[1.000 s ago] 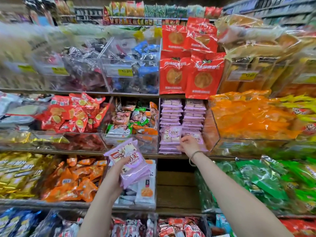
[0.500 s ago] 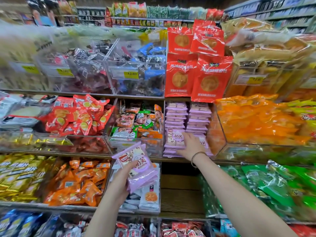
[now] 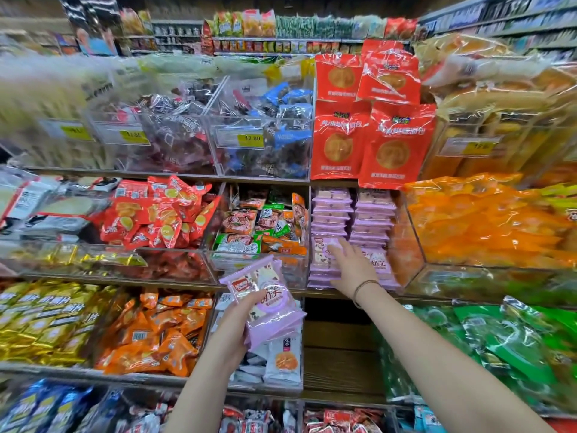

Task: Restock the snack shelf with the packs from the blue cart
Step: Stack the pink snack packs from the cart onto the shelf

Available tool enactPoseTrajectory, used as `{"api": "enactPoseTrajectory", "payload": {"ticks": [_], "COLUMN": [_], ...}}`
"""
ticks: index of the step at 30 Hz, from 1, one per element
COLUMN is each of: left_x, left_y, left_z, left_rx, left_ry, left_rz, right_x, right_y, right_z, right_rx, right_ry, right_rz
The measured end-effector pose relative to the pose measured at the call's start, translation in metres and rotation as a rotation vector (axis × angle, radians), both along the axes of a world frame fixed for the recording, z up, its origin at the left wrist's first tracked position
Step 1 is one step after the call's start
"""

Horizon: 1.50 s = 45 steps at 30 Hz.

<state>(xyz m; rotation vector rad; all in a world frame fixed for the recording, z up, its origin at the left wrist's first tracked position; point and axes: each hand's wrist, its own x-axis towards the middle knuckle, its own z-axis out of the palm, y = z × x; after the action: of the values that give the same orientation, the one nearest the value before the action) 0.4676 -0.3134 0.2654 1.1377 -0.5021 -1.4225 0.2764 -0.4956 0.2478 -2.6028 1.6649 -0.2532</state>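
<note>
My left hand (image 3: pixel 239 323) was nearest me, low in front of the snack shelf (image 3: pixel 338 357). Its fingers and thumb were curled round a small bundle of purple packs (image 3: pixel 274 303), which I held tilted with the printed face up. Just behind that bundle stood some white packs (image 3: pixel 282 360) on the lower level, and to their left lay a heap of orange packets (image 3: pixel 150 335).

My right hand (image 3: pixel 351 270), with a thin band (image 3: pixel 363 285) on the wrist, was stretched further in toward the middle level. Its fingers were straight and spread and gripped nothing. The fingertips lay on the front of the purple stacks (image 3: pixel 373 214), against the lower part of the left one. Those stacks, two side by side, stood in a narrow bay on the middle level and held the same purple packs as my bundle.

A clear bin (image 3: pixel 293 270) of mixed packets stood to the left of that bay, and a pile of orange bags (image 3: pixel 484 226) lay to its right. On the level above the stacks stood red bags (image 3: pixel 387 145), upright and overlapping. Left of them a yellow price tag (image 3: pixel 251 139) read 12.80. Beyond that were more stocked aisles, too blurred for me to tell what they held.
</note>
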Motion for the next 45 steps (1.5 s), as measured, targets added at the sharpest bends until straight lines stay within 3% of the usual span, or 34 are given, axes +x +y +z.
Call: {"api": "enactPoseTrajectory", "payload": {"ticks": [3,5,6,9,17,22,25,28,31,36,39,45], "left_x": [-0.008,-0.017,-0.022,-0.036,-0.038,-0.022,-0.016,-0.013,-0.014,-0.017,-0.015,-0.019], "left_y": [-0.006,-0.01,-0.012,-0.015,-0.016,-0.009,-0.008,-0.009,-0.009,-0.007,-0.005,-0.009], "left_z": [0.0,-0.002,-0.003,-0.005,-0.009,-0.014,-0.017,-0.02,-0.018,-0.017,-0.019,-0.02], "left_rx": [0.018,0.027,0.032,0.05,0.046,0.031,0.028,0.045,0.057,0.1,0.138,0.19], "left_ry": [-0.026,-0.048,-0.067,-0.166,-0.401,-0.284,-0.213,-0.188,-0.197,-0.239,-0.27,-0.21], "left_rz": [-0.005,-0.016,-0.022,-0.047,0.003,0.049,0.062,0.065,0.056,0.031,0.037,0.063], "right_x": [-0.002,0.001,0.002,0.001,-0.013,-0.029,-0.045,-0.056,-0.06,-0.056,-0.051,-0.05], "right_y": [0.037,0.07,0.084,0.108,0.098,0.065,0.037,0.021,0.017,0.02,0.029,0.068], "right_z": [0.01,0.018,0.019,0.015,0.007,0.006,0.001,-0.005,-0.012,-0.023,-0.025,-0.022], "right_rx": [-0.035,0.272,0.437,0.562,0.874,0.746,0.58,0.565,0.579,0.43,0.418,0.54], "right_ry": [-0.52,-0.881,-0.968,-1.006,-1.463,-1.785,-1.797,-1.773,-1.855,-1.714,-1.735,-1.476], "right_rz": [-0.044,0.02,0.093,0.169,-0.079,-0.337,-0.672,-0.878,-0.789,-0.793,-0.772,-0.676]}}
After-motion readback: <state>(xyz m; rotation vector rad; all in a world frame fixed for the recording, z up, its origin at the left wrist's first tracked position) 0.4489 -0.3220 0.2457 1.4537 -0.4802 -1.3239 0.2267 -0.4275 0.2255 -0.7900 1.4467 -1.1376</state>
